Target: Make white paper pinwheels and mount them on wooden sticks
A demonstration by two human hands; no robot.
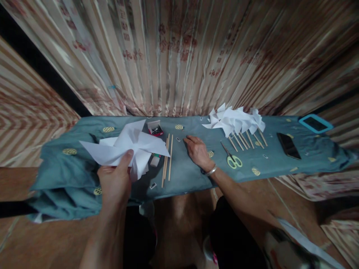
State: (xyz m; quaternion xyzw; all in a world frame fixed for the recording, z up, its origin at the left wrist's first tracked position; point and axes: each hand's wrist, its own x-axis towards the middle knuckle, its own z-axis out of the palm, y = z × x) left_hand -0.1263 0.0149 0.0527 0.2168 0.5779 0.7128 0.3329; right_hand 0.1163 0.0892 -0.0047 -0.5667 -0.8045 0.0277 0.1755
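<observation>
My left hand pinches a white paper pinwheel head near its centre, thumb on top, above the left part of the cloth-covered table. No stick shows on it. My right hand rests low over the middle of the cloth, fingers drawn together; whether something small is between them I cannot make out. Between the hands lie a few thin wooden sticks. Behind the held pinwheel stands an open small red box with dark metal bits inside. A small pale block sits partly behind a paper blade.
Right of my right hand lie green-handled scissors. Several finished pinwheels on sticks overlap at the back. Farther right are a black phone and a blue-framed device. A pleated curtain hangs behind the blue-green cloth.
</observation>
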